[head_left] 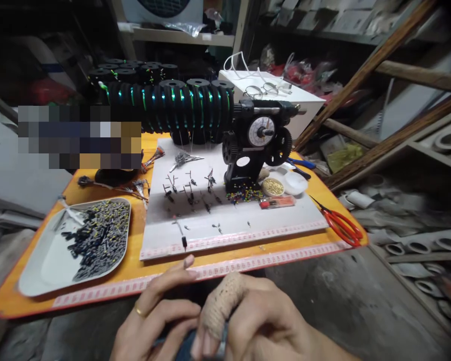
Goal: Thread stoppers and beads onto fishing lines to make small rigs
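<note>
My left hand (156,313), with a gold ring on one finger, is at the table's front edge. Two of its fingers reach forward, while the nearer ones bend in beside my right hand. My right hand (259,316) has closed fingers, one wrapped in beige tape (227,298). Whatever the fingertips of both hands hold is hidden; a small greyish glint shows under the right ones. Ahead lies a white board (154,220) with several small black parts with wire leads (190,193). One such black part (184,241) lies nearest my left hand.
On the left stands a white tray (41,265) of small grey-black parts. A black winding machine with a dial (261,131) stands behind, near wire spools (169,105). Beads (244,194), a dish of gold beads (273,186) and orange scissors (342,228) are right. Measuring tape (225,269) edges the table.
</note>
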The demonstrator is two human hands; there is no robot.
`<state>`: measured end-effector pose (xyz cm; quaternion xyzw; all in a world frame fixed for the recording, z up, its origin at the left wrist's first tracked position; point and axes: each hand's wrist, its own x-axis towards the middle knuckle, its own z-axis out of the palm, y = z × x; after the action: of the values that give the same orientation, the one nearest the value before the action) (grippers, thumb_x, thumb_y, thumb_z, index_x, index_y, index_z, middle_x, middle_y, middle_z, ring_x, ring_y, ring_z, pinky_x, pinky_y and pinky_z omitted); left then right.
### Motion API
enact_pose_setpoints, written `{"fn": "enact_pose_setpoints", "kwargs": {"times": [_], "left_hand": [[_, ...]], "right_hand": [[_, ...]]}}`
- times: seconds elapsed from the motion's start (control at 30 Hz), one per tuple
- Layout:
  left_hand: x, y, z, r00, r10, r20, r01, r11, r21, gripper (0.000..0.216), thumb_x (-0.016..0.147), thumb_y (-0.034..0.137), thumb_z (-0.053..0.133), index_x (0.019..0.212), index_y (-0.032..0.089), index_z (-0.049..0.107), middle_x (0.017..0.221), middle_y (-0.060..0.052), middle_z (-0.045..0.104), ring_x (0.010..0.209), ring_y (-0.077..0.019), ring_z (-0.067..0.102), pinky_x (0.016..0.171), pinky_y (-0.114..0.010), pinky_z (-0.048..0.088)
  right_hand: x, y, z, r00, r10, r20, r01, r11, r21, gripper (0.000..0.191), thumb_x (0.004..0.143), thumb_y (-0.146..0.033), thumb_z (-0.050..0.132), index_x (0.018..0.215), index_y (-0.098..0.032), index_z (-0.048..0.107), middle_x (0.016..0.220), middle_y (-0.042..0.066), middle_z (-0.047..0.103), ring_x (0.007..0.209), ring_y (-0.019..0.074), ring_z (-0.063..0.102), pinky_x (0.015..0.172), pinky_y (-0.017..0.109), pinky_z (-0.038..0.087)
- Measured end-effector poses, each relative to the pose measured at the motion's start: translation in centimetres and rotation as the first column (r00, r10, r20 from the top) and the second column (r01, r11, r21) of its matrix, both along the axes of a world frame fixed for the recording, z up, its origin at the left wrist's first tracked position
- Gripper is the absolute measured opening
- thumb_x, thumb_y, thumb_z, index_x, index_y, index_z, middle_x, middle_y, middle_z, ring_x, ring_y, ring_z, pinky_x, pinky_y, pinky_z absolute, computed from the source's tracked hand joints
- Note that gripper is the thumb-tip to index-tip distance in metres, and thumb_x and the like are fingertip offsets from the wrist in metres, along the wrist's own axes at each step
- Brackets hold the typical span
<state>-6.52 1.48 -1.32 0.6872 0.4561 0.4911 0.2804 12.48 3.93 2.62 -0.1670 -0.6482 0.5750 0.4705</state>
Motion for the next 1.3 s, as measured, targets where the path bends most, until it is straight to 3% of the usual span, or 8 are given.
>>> {"fn": "enact_pose_setpoints", "kwargs": {"times": [0.13,0.27,0.37,0.47,0.67,0.9,1.07,1.3], "left_hand": [[-0.8,0.6,-0.2,0.993,-0.015,-0.115,0.032,0.989,0.146,0.018,0.085,0.009,0.062,0.091,0.023,0.072,0.108,-0.007,0.059,0.102,-0.0186,0.066,0.088,-0.024,0.057],[-0.6,0.6,-0.1,0.992,0.001,-0.124,0.016,0.991,0.134,0.024,0.082,0.003,0.063,0.095,0.021,0.069,0.096,-0.004,0.063,0.085,-0.013,0.067,0.078,-0.018,0.057],[-0.2,0.4,0.3,0.991,0.115,-0.066,-0.102,0.98,0.173,0.023,0.079,0.003,0.068,0.092,0.022,0.072,0.098,-0.004,0.06,0.084,-0.0133,0.066,0.072,-0.019,0.057],[-0.1,0.4,0.5,0.997,0.078,0.0,-0.078,0.993,0.091,0.023,0.08,0.002,0.067,0.092,0.021,0.071,0.093,-0.003,0.066,0.081,-0.0131,0.068,0.073,-0.02,0.057],[-0.3,0.4,0.5,0.979,0.141,0.148,-0.14,0.99,-0.017,0.019,0.079,0.004,0.07,0.085,0.022,0.074,0.092,-0.002,0.066,0.084,-0.0134,0.067,0.073,-0.021,0.056],[0.1,0.7,1.1,0.896,0.086,0.436,0.013,0.976,-0.219,0.017,0.078,0.004,0.071,0.079,0.02,0.074,0.074,-0.001,0.073,0.071,-0.0142,0.07,0.068,-0.022,0.058],[0.4,0.3,0.7,0.741,0.109,0.663,0.135,0.943,-0.305,0.03,0.075,0.001,0.074,0.093,0.025,0.073,0.077,0.001,0.076,0.067,-0.0113,0.072,0.065,-0.019,0.06],[0.3,0.1,0.4,0.701,0.091,0.707,0.185,0.935,-0.304,0.035,0.075,0.0,0.073,0.099,0.026,0.069,0.079,0.002,0.078,0.069,-0.0112,0.073,0.066,-0.018,0.061]], "right_hand": [[0.1,-0.1,0.0,0.991,-0.069,0.11,0.079,0.993,-0.088,0.019,0.094,-0.022,0.057,0.076,-0.019,0.061,0.076,0.001,0.064,0.078,0.0115,0.062,0.074,0.025,0.053],[-0.4,-0.4,0.0,0.944,-0.159,0.289,0.223,0.953,-0.204,0.004,0.087,-0.017,0.066,0.087,-0.021,0.069,0.079,0.001,0.066,0.075,0.0112,0.06,0.069,0.022,0.049],[-1.2,-0.7,-0.1,0.947,-0.175,0.27,0.274,0.878,-0.392,0.014,0.085,-0.02,0.069,0.097,-0.024,0.064,0.08,-0.001,0.064,0.071,0.0094,0.058,0.065,0.019,0.047],[-2.0,-0.8,0.0,0.946,-0.209,0.249,0.312,0.802,-0.51,0.013,0.084,-0.025,0.07,0.091,-0.024,0.06,0.075,-0.003,0.06,0.068,0.0088,0.056,0.063,0.018,0.045],[-2.7,-0.5,0.1,0.926,-0.221,0.307,0.359,0.769,-0.529,0.017,0.083,-0.033,0.072,0.086,-0.024,0.058,0.072,-0.004,0.054,0.057,0.0072,0.047,0.05,0.018,0.039],[-3.0,-0.3,0.0,0.92,-0.186,0.344,0.36,0.744,-0.563,0.025,0.082,-0.043,0.072,0.086,-0.023,0.057,0.065,-0.004,0.051,0.056,0.0089,0.046,0.049,0.02,0.039],[-3.2,-0.1,0.1,0.932,-0.159,0.326,0.335,0.722,-0.606,0.028,0.081,-0.044,0.073,0.086,-0.022,0.055,0.066,-0.004,0.051,0.058,0.0087,0.046,0.051,0.02,0.038],[-3.1,-0.2,0.1,0.939,-0.15,0.309,0.318,0.716,-0.621,0.027,0.08,-0.041,0.074,0.085,-0.023,0.054,0.066,-0.005,0.053,0.056,0.0081,0.046,0.05,0.019,0.038]]}}
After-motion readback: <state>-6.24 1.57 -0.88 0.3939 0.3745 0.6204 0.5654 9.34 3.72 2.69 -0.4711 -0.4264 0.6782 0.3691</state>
